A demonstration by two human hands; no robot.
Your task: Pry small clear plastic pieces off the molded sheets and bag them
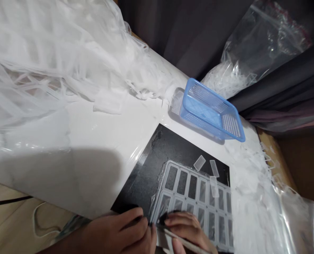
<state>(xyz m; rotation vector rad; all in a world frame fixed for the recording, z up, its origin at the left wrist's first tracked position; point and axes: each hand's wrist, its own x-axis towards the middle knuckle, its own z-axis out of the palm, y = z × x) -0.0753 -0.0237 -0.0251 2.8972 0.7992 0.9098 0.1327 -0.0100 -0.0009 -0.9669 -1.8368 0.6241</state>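
A translucent sheet (198,183) with rows of rectangular cells lies on a black square board (146,169) at the table's near edge. Curled at the sheet's near left corner, my left hand (127,231) pinches its edge. My right hand (187,229) lies beside it, fingers bent over the near row and thumb below, gripping a raised, folded part of the sheet. Some far-row cells look dark and open, while others hold clear film. Several small clear rectangular pieces (199,163) lie loose at the sheet's far edge. My fingers hide the near corner.
A blue perforated basket (207,109) stands beyond the board on the white table (93,130). Translucent plastic frames (80,46) are heaped at far left. A clear bag (241,67) of scraps sits behind the basket. More plastic scraps (248,197) cover the right side.
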